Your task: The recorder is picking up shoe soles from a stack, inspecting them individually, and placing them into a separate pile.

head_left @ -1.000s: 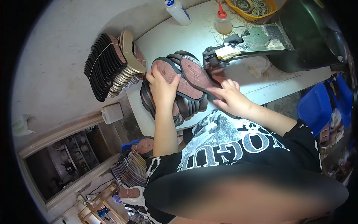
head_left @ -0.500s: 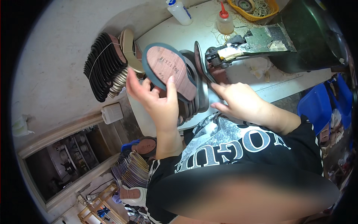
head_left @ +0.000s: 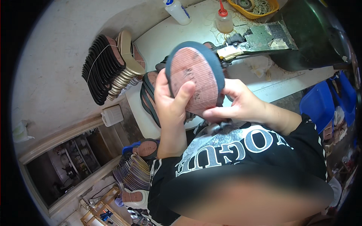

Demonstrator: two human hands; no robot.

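Observation:
Both of my hands hold a shoe insole (head_left: 196, 83), raised over the front of the white table. Its pinkish-brown, lined underside with dark handwriting faces up, and a dark teal rim surrounds it. My left hand (head_left: 171, 100) grips the left edge, thumb pressed on the underside and fingers behind. On the right edge, near the lower narrow end, my right hand (head_left: 243, 103) pinches it with the thumb in front. More dark-rimmed insoles (head_left: 147, 100) lie on the table beside my left hand, partly hidden. Behind the insole stands the arm of a green machine (head_left: 260, 41).
Tied bundles of black insoles (head_left: 100, 69) and gold insoles (head_left: 128, 60) lean by the wall. A red-tipped bottle (head_left: 224, 23), a white bottle (head_left: 177, 13) and a yellow basket (head_left: 260, 16) stand at the back. Blue plastic chairs (head_left: 318, 107) are at the right.
My right hand has left the insole at the machine's end and now grips one together with my left hand. The left hand has moved right; dark-rimmed insoles now show at its left.

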